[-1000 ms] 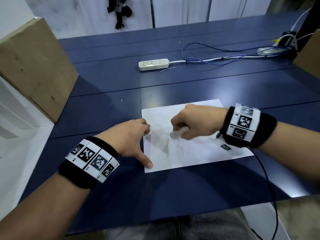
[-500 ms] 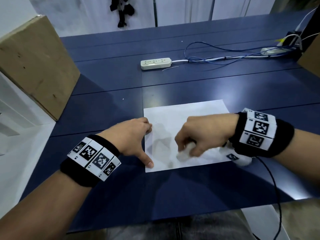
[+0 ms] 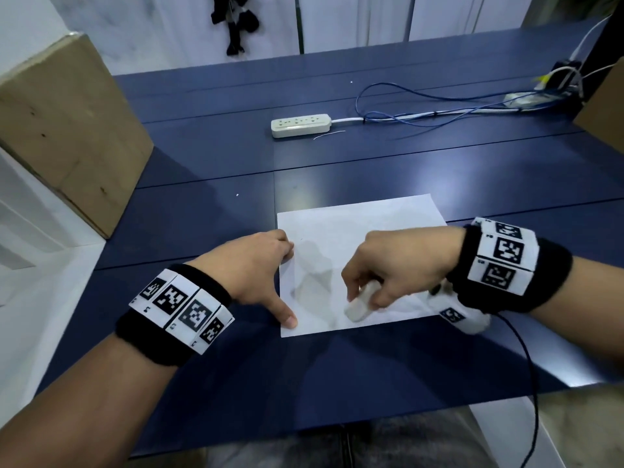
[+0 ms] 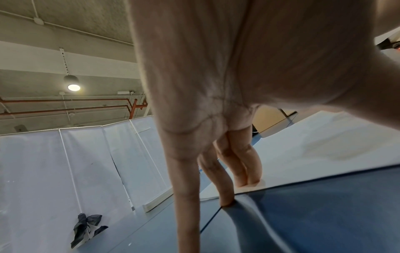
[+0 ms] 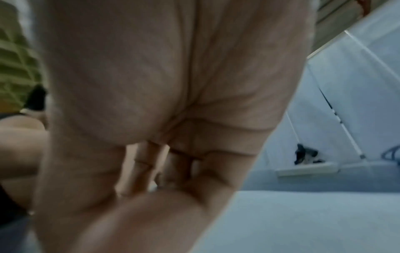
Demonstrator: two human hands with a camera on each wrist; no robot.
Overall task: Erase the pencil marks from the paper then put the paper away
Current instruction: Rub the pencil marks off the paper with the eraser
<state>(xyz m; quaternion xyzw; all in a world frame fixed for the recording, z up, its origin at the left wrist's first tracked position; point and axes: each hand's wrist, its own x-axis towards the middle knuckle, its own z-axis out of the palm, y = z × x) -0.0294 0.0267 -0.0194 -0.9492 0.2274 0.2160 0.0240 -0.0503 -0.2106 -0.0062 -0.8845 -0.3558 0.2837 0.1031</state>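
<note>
Head view was filled mostly by a dark blue table (image 3: 371,170), on which everything else was laid. A large cardboard box (image 3: 67,130) was seen standing at its far left edge, and part of a second one (image 3: 604,106) at the far right. A white sheet of paper (image 3: 358,228) was found lying flat on the near half of the table, its left edge beside a seam between two table panels. No pencil marks could be made out on it; only soft shadows of the hands were seen there.

The left hand (image 3: 256,265) was placed at the paper's left edge, with the fingers (image 4: 249,164) held straight and pressed down onto the sheet near its upper left corner, and the thumb stretched out to the lower left corner. The right hand (image 3: 401,265) was held above the lower middle of the sheet, its fingers curled round a white eraser (image 3: 359,304) whose free end was set against the paper. In the right wrist view the palm (image 5: 151,85) was blurred and the eraser could not be made out.

Farther back, a white power strip (image 3: 300,125) was seen lying, with blue cables (image 3: 422,106) trailing from beside it to the right. Marker-printed wristbands (image 3: 182,309) were worn on both wrists.
</note>
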